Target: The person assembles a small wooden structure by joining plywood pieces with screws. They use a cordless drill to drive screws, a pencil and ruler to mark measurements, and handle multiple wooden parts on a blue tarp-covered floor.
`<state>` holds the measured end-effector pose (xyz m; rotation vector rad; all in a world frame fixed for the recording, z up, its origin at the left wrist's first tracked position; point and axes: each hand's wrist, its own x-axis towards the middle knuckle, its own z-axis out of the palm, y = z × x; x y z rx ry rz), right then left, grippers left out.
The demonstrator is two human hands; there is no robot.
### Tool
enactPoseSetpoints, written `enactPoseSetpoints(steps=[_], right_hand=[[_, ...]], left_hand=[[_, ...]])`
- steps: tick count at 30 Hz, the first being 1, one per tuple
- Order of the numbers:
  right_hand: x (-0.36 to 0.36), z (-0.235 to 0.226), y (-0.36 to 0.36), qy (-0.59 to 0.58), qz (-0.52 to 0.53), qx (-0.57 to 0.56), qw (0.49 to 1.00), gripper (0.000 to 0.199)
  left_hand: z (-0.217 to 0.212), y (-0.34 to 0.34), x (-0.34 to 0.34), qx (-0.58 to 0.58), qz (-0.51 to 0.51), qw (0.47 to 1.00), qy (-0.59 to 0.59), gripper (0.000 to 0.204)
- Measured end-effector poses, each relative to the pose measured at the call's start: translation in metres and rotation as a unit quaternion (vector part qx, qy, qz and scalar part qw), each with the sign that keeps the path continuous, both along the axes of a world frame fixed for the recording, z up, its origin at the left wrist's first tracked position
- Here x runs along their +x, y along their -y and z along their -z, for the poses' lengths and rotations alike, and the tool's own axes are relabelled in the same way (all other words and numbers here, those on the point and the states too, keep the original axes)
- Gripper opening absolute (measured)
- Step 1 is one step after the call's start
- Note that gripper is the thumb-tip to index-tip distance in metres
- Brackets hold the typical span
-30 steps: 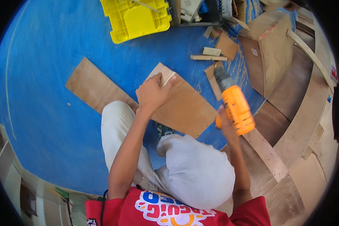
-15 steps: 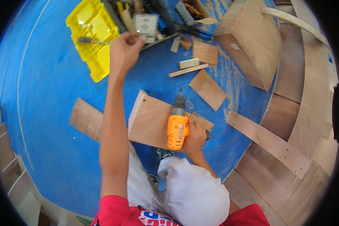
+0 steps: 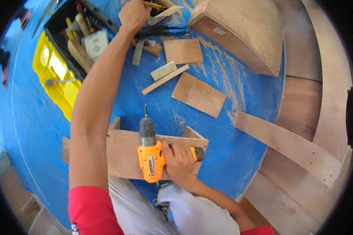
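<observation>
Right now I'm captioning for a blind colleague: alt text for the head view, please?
A person's right hand grips an orange drill over a wooden board, while the left hand is beside a small open box. Loose wood pieces and a yellow-and-black toolbox lie on a blue surface.

"Where was the left hand (image 3: 134,15)?"

"Stretched far forward, just beside a small open box (image 3: 165,15). Whether it gripped anything, I couldn't tell."

"And the right hand (image 3: 179,161)?"

"Its fingers (image 3: 179,150) wrapped the handle of an orange drill (image 3: 151,158), over a piece of joined boards (image 3: 123,154). The bit (image 3: 146,111) pointed away from the person."

"What lay around them?"

"On the blue floor covering (image 3: 227,156), a rectangular board (image 3: 199,94) lay near a squarer one (image 3: 183,51). Leftward sat a black toolbox (image 3: 64,56), a screwdriver (image 3: 51,82) lying on its yellow lid (image 3: 55,70). A large wooden box (image 3: 239,33) stood to the upper right."
</observation>
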<state>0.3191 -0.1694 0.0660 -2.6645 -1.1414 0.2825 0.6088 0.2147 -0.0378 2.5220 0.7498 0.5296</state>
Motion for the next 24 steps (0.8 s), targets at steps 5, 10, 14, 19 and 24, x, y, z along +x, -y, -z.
enactPoseSetpoints(steps=[5,10,14,19,24], right_hand=[[0.005,-0.007,0.0,0.006,0.012,0.03,0.999,0.047],[0.003,-0.005,0.001,0.002,0.014,0.031,0.999,0.045],[0.0,-0.003,0.001,-0.01,0.015,0.014,1.0,0.043],[-0.001,-0.012,-0.007,-0.009,0.048,0.04,0.998,0.042],[0.001,-0.017,-0.007,0.007,0.034,0.022,0.999,0.043]], left_hand=[[0.015,0.012,0.039,0.062,-0.06,0.993,-0.082,0.039],[0.036,0.014,0.042,0.023,-0.085,0.994,-0.067,0.025],[0.022,0.015,0.032,-0.026,-0.072,0.997,0.033,0.021],[-0.063,0.0,0.009,-0.179,0.035,0.97,0.159,0.025],[-0.145,-0.001,-0.14,-0.45,0.117,0.875,0.133,0.026]])
